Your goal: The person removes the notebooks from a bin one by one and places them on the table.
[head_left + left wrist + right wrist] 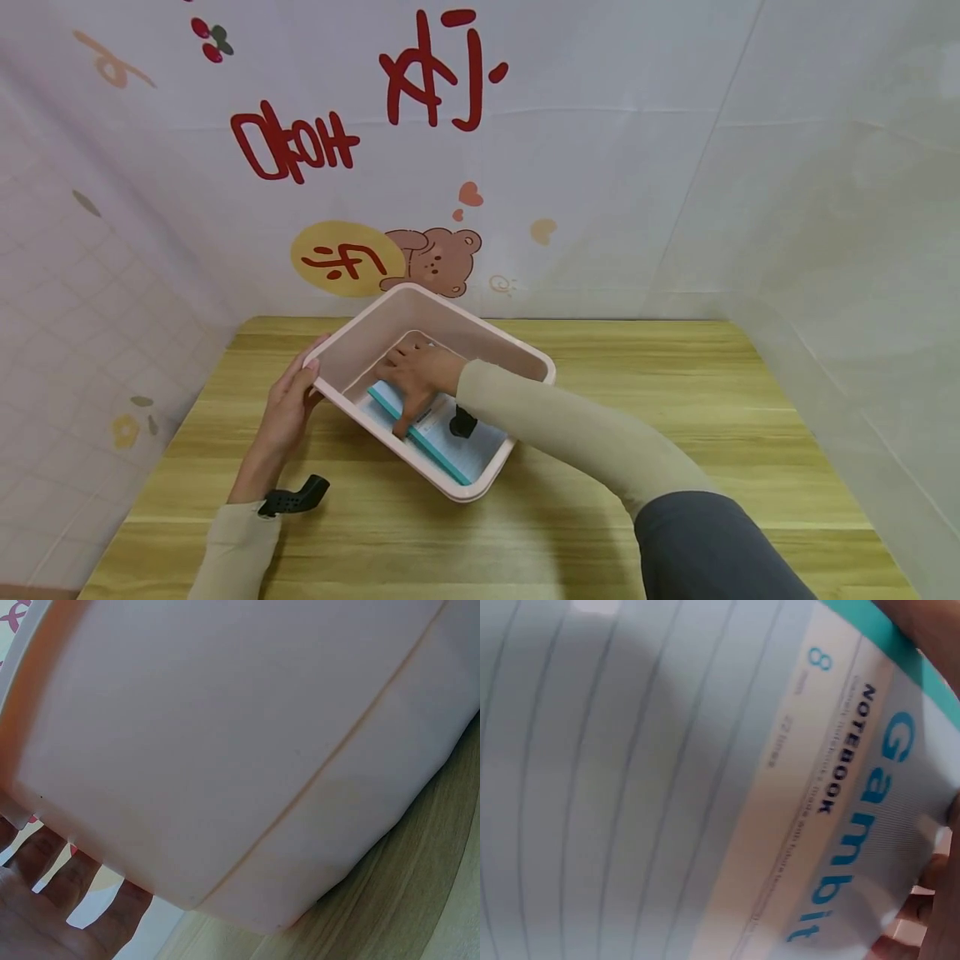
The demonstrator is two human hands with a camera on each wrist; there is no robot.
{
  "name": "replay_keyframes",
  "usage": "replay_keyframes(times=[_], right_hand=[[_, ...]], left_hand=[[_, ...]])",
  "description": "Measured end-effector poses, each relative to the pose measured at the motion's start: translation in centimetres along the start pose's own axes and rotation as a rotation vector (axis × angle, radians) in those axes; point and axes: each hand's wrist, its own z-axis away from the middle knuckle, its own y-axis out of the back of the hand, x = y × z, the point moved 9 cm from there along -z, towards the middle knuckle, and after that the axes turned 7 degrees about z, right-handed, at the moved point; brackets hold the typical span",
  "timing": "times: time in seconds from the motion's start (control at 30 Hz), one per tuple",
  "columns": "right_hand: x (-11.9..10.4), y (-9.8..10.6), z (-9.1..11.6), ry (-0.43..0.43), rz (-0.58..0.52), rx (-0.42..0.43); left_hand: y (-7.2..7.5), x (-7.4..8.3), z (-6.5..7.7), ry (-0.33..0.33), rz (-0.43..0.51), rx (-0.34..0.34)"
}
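A pale pink plastic bin [360, 411] sits at an angle on the table, tilted in the left wrist view. My left hand [288, 404] grips its left corner, thumb over the rim and fingers under the outside. Inside the bin lies a light-blue lined notebook [465, 442] with a teal spine strip and the words "Gambit" and "NOTEBOOK" on its cover [705, 780]. Across it spans my right hand [420, 375], thumb at the teal edge and fingers at the opposite edge, holding it from above. The palm and wrist hide part of the cover.
The bin stands on a wood-grain table [637, 375]. Behind it hangs a white cloth [615, 167] with red lettering and a cartoon bear; more cloth closes the left and right sides. My right forearm crosses the bin's right rim.
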Motion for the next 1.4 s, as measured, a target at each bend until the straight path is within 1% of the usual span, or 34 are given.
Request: replay_keyframes(times=[0.13, 0.23, 0.4, 0.5, 0.63, 0.77, 1.13, 1.33, 1.4], right_hand=[[0.1, -0.2, -0.1, 0.003, 0.014, 0.013], [0.2, -0.2, -0.2, 0.008, -0.001, 0.032], [0.2, 0.6, -0.4, 0.023, -0.012, 0.088], [0.2, 1.0, -0.4, 0.032, -0.027, 0.104], [0.4, 1.6, -0.3, 0.025, -0.043, 0.116], [0.8, 2.3, 0.1, 0.01, -0.065, 0.143], [1.9, 4.9, 1.1, -0.003, -0.13, 0.271], [2.8, 6.3, 2.2, 0.0, -0.208, 0.356], [2.9, 6.8, 2.5, 0.001, -0.219, 0.391]], left_hand=[[-0.1, -0.1, 0.0, 0.012, -0.004, 0.0], [-0.1, -0.2, 0.0, 0.014, -0.006, 0.0], [0.0, -0.1, 0.1, 0.006, -0.005, 0.001], [0.0, 0.0, 0.1, -0.004, 0.002, -0.001], [0.0, 0.0, 0.1, -0.013, 0.007, -0.007], [0.0, -0.1, 0.1, -0.006, 0.002, -0.007], [0.2, -0.1, 0.0, -0.008, -0.008, -0.007], [0.3, -0.4, -0.1, -0.008, -0.011, -0.008], [0.3, -0.4, -0.2, -0.012, -0.014, -0.008]])
